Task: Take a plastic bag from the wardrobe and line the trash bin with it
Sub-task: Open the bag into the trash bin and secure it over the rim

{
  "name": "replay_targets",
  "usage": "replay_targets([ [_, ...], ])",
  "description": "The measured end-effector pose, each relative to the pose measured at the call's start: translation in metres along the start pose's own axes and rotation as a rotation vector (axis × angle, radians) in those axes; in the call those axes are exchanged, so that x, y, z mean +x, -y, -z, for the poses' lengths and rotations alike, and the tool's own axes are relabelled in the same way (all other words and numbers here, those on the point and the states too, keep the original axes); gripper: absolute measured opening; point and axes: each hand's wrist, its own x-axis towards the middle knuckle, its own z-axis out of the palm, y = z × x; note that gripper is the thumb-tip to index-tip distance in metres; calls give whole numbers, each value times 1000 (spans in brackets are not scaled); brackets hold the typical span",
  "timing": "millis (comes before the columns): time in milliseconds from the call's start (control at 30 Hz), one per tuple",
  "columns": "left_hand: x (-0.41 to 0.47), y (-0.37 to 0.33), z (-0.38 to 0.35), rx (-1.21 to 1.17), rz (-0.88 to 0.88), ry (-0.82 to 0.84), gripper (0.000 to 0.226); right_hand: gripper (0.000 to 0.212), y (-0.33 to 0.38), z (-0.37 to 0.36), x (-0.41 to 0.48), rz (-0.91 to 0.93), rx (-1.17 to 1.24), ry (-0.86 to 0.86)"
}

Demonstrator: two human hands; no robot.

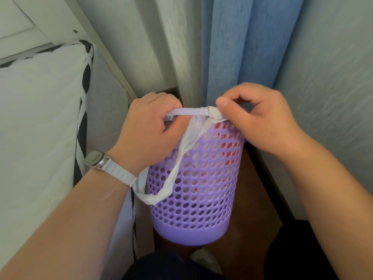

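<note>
A purple perforated trash bin [201,188] stands on the floor between a bed and a wall. A white plastic bag [193,112] with red print is inside it, its edge rolled over the near rim. One bag handle [161,190] hangs in a loop down the bin's outer left side. My left hand [149,134] grips the rolled bag edge at the rim's left. My right hand [256,120] pinches the bag edge at the rim's right with thumb and fingers. The bin's mouth is hidden behind both hands.
A white mattress [40,122] with black-and-white trim presses close on the left. A blue curtain [242,47] hangs behind the bin, and a grey wall [333,87] runs along the right. Brown floor [250,229] shows around the bin's base. My dark-clothed knees are at the bottom.
</note>
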Motion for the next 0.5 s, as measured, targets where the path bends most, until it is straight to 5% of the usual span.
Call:
replay_targets([
  [133, 0, 1, 2, -46, 66, -40, 21, 33, -4, -2, -3, -19, -5, 120],
  [300, -2, -1, 1, -118, 139, -46, 19, 29, -3, -6, -5, -34, -14, 30],
  [500, 1, -7, 10, 7, -67, 26, 28, 29, 4, -23, -11, 69, -163, -78],
])
